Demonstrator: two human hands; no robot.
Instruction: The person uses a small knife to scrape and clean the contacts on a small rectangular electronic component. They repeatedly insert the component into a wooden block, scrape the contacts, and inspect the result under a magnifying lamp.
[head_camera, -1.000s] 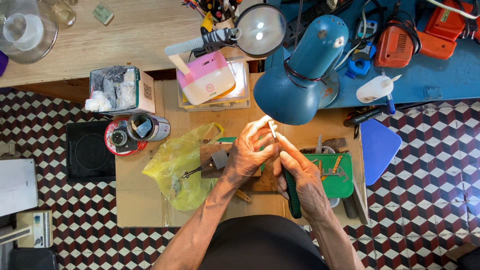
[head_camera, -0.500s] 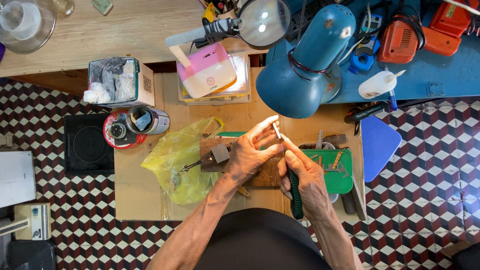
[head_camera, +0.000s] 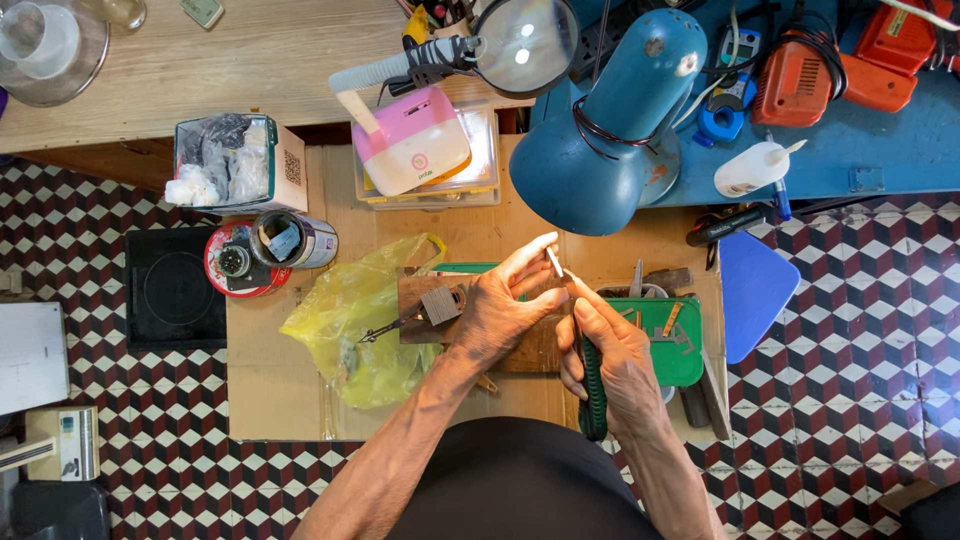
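Green-handled tool (head_camera: 595, 395) gripped in right hand (head_camera: 612, 355); small pale metal piece (head_camera: 553, 262) pinched in left hand (head_camera: 500, 310), over cardboard bench (head_camera: 280, 400). Hands lower in view than a second ago, grips unchanged.

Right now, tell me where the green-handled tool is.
In the head view, the green-handled tool is gripped in the right hand, just right of centre, over the cardboard, its tip meeting the small pale piece pinched by the left hand.

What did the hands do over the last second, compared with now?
Very little changed. The left hand still pinches the small pale piece, and the right hand still grips the green-handled tool with its tip at that piece. The yellow bag and blue lamp stayed put.
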